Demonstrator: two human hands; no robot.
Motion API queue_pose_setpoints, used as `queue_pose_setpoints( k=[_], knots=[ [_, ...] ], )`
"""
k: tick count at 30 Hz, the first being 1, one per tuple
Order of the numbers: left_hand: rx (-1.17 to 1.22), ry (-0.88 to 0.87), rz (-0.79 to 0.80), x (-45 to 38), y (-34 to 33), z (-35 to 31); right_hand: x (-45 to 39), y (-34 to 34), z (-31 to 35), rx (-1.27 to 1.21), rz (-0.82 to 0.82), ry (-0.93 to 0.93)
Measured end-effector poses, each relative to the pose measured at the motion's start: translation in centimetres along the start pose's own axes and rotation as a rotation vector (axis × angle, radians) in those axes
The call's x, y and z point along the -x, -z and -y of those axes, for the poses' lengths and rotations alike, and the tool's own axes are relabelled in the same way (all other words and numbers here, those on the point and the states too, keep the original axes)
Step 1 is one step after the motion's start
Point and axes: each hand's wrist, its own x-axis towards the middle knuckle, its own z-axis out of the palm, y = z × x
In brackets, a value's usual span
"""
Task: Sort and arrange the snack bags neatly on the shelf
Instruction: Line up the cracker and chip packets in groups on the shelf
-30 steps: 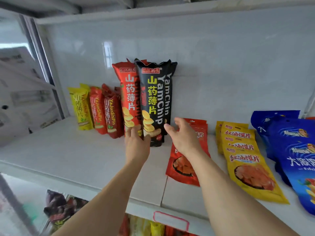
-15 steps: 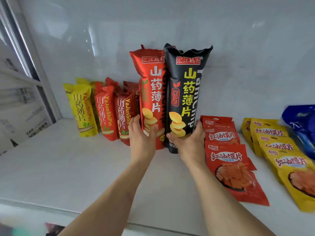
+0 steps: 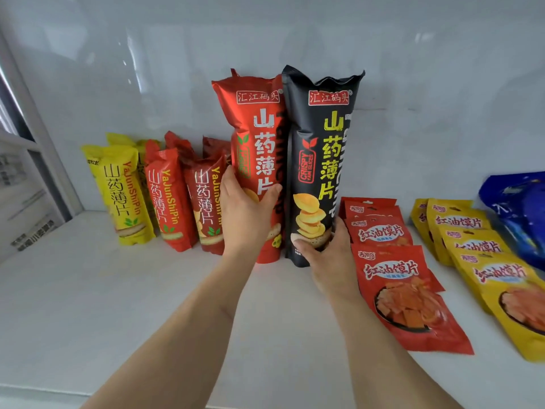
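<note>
**Both tall bags now gripped low and squared against the back wall**

Head view: Half a second ago the two hands were just closing on the bases of the tall bags; a second ago they were only reaching in. Now the left hand (image 3: 246, 214) is wrapped around the lower half of the tall red bag (image 3: 256, 160), thumb across the front and fingers curled behind its left edge. The right hand (image 3: 327, 255) cups the foot of the tall black bag (image 3: 321, 160), thumb pressed on the printed chips, fingers around the right side. Each grip is closed part-way on its own bag, not clenched.

The pair stands at the centre of the frame on the white shelf (image 3: 118, 305), touching side by side, tops resting near the back wall. In my judgement this means the two are being pressed together and straightened, a small step in a tidy row.

Their long axes run nearly vertical, the red one tilted slightly toward the upper left; printed fronts face the camera, crimped tops up.

To the left stand the short yellow bag (image 3: 124, 196) and short red bags (image 3: 171, 199), upright. To the right lie the flat red pouches (image 3: 392, 273) and flat yellow pouches (image 3: 477, 249), overlapping in rows; blue bags (image 3: 522, 208) sit at the right edge.
</note>
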Motion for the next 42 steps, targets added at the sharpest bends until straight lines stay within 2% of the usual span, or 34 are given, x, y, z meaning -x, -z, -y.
queue_pose_setpoints(
  k=[4, 16, 24, 29, 33, 36, 39, 42],
  knots=[
    [-0.005, 0.087, 0.055, -0.4, -0.3, 0.7, -0.2, -0.1, -0.2, 0.031, -0.004, 0.005],
    [-0.045, 0.069, 0.047, -0.2, -0.4, 0.5, 0.3, -0.2, 0.0, 0.068, 0.029, -0.065],
    [-0.148, 0.100, 0.020, 0.8, 0.4, -1.0, 2.9, -0.7, 1.2, 0.210, 0.022, -0.183],
    [-0.183, 0.053, -0.015, 1.6, 2.2, -1.3, 5.3, -0.3, 3.1, 0.380, -0.015, -0.108],
    [-0.183, -0.007, -0.040, 1.9, 4.8, -0.9, 7.0, -1.6, 4.7, 0.350, 0.163, 0.007],
    [-0.158, -0.034, -0.131, 0.5, 7.4, -0.2, 7.5, -3.8, 5.9, 0.310, 0.279, 0.018],
    [-0.162, -0.102, -0.202, -1.8, 10.4, 1.4, 7.4, -6.7, 7.2, 0.255, 0.294, 0.007],
    [-0.225, -0.153, -0.174, -4.8, 12.9, 3.9, 7.2, -10.0, 8.3, 0.213, 0.273, -0.082]
  ],
)
